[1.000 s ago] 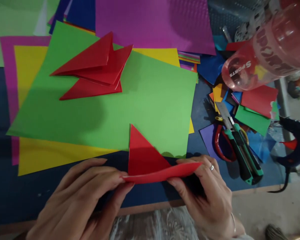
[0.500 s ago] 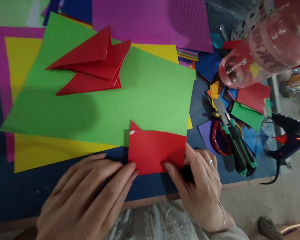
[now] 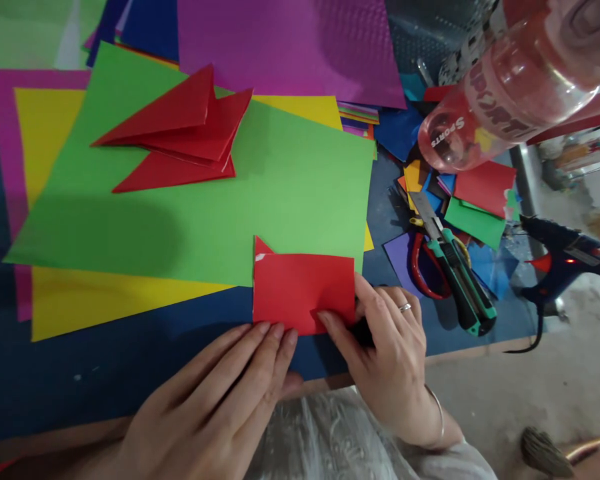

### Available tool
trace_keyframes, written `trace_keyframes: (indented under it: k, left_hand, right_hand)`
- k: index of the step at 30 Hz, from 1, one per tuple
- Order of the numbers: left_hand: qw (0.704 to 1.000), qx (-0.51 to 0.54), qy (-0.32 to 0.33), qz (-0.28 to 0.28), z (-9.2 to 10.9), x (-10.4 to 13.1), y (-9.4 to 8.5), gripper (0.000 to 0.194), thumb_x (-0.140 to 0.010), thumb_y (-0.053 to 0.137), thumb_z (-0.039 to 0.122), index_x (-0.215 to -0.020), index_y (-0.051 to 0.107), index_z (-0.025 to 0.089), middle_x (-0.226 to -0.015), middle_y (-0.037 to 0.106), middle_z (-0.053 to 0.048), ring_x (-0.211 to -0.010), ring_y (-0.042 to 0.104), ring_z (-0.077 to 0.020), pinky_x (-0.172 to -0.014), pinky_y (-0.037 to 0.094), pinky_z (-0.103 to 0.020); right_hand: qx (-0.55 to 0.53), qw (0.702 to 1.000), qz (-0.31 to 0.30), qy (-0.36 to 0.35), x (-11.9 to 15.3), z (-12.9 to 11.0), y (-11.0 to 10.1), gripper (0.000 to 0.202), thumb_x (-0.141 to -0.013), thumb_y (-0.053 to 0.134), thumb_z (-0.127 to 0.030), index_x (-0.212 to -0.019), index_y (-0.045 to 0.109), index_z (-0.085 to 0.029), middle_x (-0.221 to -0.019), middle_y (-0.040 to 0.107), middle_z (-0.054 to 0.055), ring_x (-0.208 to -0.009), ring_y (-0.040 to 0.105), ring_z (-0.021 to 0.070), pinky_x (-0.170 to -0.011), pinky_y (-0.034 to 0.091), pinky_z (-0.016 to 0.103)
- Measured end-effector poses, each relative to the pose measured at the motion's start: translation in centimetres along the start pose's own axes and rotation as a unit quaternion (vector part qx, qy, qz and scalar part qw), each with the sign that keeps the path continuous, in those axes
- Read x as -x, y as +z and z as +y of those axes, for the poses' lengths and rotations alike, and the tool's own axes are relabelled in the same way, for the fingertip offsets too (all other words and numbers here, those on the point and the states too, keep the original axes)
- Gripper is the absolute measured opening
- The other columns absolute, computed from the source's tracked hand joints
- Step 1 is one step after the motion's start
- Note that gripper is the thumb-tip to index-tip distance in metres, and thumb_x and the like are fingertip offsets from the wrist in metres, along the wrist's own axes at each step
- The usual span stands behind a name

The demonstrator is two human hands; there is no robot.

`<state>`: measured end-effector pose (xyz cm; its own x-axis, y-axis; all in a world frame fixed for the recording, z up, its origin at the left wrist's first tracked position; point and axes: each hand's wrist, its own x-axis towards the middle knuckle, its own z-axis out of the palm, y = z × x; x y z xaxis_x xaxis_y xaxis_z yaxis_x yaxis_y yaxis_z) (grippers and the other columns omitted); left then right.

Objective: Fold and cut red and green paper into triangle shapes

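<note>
A folded piece of red paper [image 3: 300, 287] lies close to the table's front edge, its top overlapping a green sheet. A small red point sticks up at its upper left corner, beside a whitish torn spot. My right hand [image 3: 387, 353] pinches its lower right part, thumb on top and the other fingers at the right edge and partly hidden. Along the lower left edge, my left hand [image 3: 220, 393] lies with fingers stretched out flat, the tips touching the paper. Farther back, several folded red paper points [image 3: 180, 127] rest on the green sheet [image 3: 290, 200].
Yellow sheets [image 3: 70, 307] and a purple sheet [image 3: 280, 47] lie around the green one. To the right are a utility knife [image 3: 453, 267], red-handled scissors [image 3: 425, 273], paper scraps [image 3: 480, 193], a pink bottle [image 3: 510, 100] and a glue gun [image 3: 560, 257] with a lit red light.
My left hand has slid right along the paper's lower edge, its fingertips now farther in. My right hand keeps its pinch. The whole view has shifted slightly.
</note>
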<state>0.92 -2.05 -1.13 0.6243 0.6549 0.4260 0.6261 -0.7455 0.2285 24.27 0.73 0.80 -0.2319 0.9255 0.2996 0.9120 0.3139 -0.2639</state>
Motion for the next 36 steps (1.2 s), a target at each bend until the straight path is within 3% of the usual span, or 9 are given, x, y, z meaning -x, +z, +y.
trace_keyframes:
  k: [9, 13, 18, 26, 31, 36]
  left_hand:
    - [1.000, -0.011, 0.023, -0.006, 0.1, -0.7, -0.1, 0.039, -0.106, 0.039, 0.013, -0.129, 0.069, 0.004, -0.134, 0.075, -0.014, -0.129, 0.065, -0.0264, -0.135, 0.028, -0.041]
    - [0.999, -0.014, 0.014, 0.042, 0.3, -0.5, 0.5, 0.033, -0.105, 0.049, 0.015, -0.128, 0.070, 0.003, -0.133, 0.075, -0.014, -0.128, 0.066, -0.0277, -0.132, 0.035, -0.043]
    - [0.999, -0.032, 0.032, 0.019, 0.2, -1.1, 0.0, 0.030, -0.105, 0.059, 0.017, -0.128, 0.070, 0.001, -0.128, 0.078, -0.015, -0.125, 0.067, -0.0282, -0.130, 0.037, -0.044]
    - [0.997, -0.057, 0.035, 0.026, 0.3, -1.9, -0.4, 0.029, -0.108, 0.057, 0.016, -0.127, 0.069, -0.002, -0.120, 0.081, -0.014, -0.115, 0.071, -0.0290, -0.109, 0.050, -0.045]
    - [0.997, -0.061, 0.043, 0.014, 0.3, -1.6, -0.3, 0.030, -0.109, 0.049, 0.012, -0.125, 0.071, 0.000, -0.119, 0.081, -0.015, -0.112, 0.072, -0.0293, -0.105, 0.052, -0.045]
    - [0.998, -0.056, 0.042, 0.007, 0.3, -1.5, -0.1, 0.031, -0.109, 0.048, 0.011, -0.123, 0.072, 0.000, -0.121, 0.080, -0.017, -0.114, 0.072, -0.0304, -0.117, 0.047, -0.047]
  right_hand:
    - [0.003, 1.000, 0.005, -0.005, 0.0, 0.1, 0.0, 0.031, -0.112, 0.058, -0.036, -0.131, 0.063, -0.012, -0.089, 0.073, 0.006, -0.083, 0.060, 0.0241, -0.083, 0.044, 0.039]
    - [0.002, 1.000, 0.009, -0.006, 0.0, 0.1, 0.1, 0.030, -0.113, 0.057, -0.036, -0.132, 0.062, -0.013, -0.092, 0.074, 0.006, -0.085, 0.062, 0.0236, -0.087, 0.044, 0.038]
    - [0.004, 1.000, 0.007, -0.002, 0.1, 0.0, 0.2, 0.031, -0.113, 0.056, -0.037, -0.132, 0.061, -0.014, -0.094, 0.074, 0.006, -0.086, 0.062, 0.0235, -0.089, 0.044, 0.039]
    - [0.031, 0.999, 0.015, 0.005, 0.2, -0.1, 0.3, 0.041, -0.113, 0.055, -0.041, -0.143, 0.059, -0.014, -0.091, 0.070, 0.006, -0.088, 0.059, 0.0259, -0.085, 0.044, 0.040]
    - [0.045, 0.998, 0.024, 0.043, 0.3, -0.1, 0.6, 0.064, -0.112, 0.053, -0.051, -0.164, 0.041, -0.015, -0.104, 0.070, 0.009, -0.097, 0.060, 0.0282, -0.090, 0.046, 0.043]
    - [0.029, 0.996, 0.038, 0.074, 0.4, -0.7, 0.8, 0.092, -0.108, 0.056, -0.061, -0.175, 0.014, -0.015, -0.125, 0.067, 0.016, -0.112, 0.060, 0.0311, -0.098, 0.047, 0.048]
